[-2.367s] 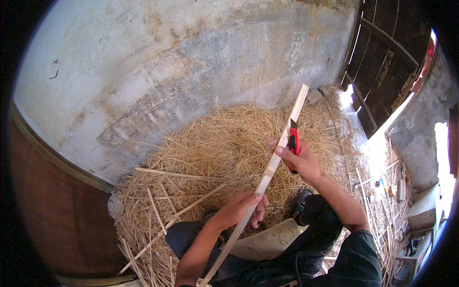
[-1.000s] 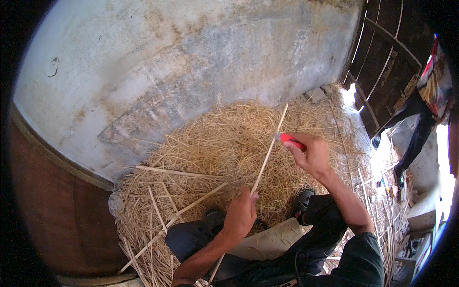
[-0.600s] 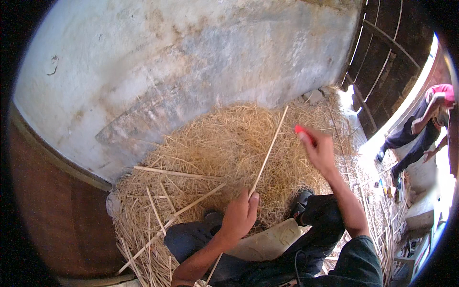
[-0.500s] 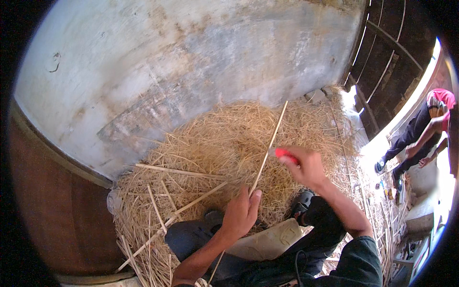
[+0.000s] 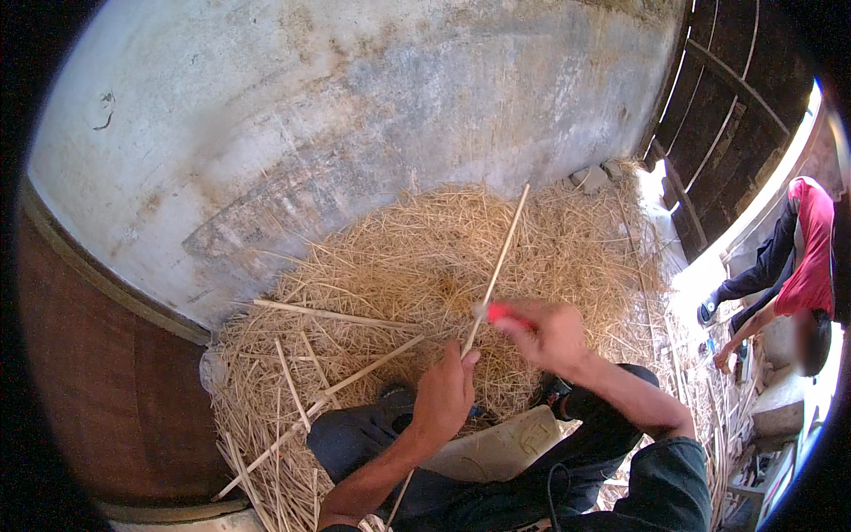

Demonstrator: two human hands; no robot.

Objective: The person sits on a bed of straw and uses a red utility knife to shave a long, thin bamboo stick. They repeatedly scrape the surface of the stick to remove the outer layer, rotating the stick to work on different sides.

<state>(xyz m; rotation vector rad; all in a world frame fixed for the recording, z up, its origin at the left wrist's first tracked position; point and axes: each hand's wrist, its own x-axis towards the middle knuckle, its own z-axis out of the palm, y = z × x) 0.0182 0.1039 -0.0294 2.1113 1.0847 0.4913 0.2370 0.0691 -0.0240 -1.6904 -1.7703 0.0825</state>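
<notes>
A long, thin bamboo strip (image 5: pixel 502 257) slants up and away from my left hand (image 5: pixel 443 395), which is closed around its lower part with the thumb along it. Its tail comes out again below my left wrist. My right hand (image 5: pixel 557 339) grips a red-handled knife (image 5: pixel 509 316). The short blade is blurred and lies against the strip just above my left hand. Both hands are in front of my knees, over a heap of pale shavings (image 5: pixel 425 248).
Several loose strips (image 5: pixel 337 315) lie on the shavings at the left. A pale plastic container (image 5: pixel 501 448) sits between my legs. A plastered wall (image 5: pixel 355 133) rises behind the heap. At the far right, a person in a red shirt (image 5: pixel 807 248) bends down, one hand low.
My right hand with the knife has moved left and down along the strip, closer to my left hand. The other person has bent lower.
</notes>
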